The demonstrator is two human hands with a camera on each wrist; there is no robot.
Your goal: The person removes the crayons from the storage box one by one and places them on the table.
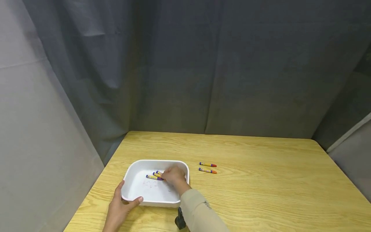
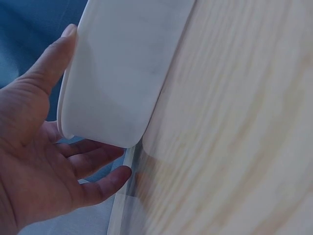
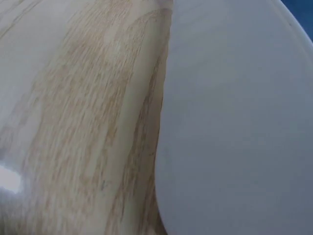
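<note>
- Setup is a light wood-grain counter (image 1: 261, 180) boxed in by dark grey curtains (image 1: 203, 64), with a paler panel down the left side.
- A white tray (image 1: 136, 175), rectangular with rounded corners, sits close to the counter's front-left corner, nearer the left edge than the middle.
- The left hand (image 1: 120, 206) cups the tray's near-left corner: thumb lies along the front rim, fingers spread out against the left wall. The left wrist view shows the same thing, with an open palm and straight-ish fingers (image 2: 93, 161) wrapped loosely round the white wall. My read is that it's just bracing the tray so it doesn't slide around.
- The right hand (image 1: 174, 176) reaches over the tray's right rim and down inside it, fingers curled at the crayons in the tray (image 1: 153, 176). It looks like that grip is pinching one of them, but the knuckles hide the contact, so I can't tell for sure.
- Those crayons look like short sticks with yellow wrappers and blue-purple ends, lying close together near the tray's back-right area. I can't get an exact count.
- Two more crayons (image 1: 207, 168) lie on the counter just right of the tray, parallel, well clear of either hand. These have yellow wrappers with orange-red tips.
- The right wrist view only shows the tray's white wall against wood grain.
</note>
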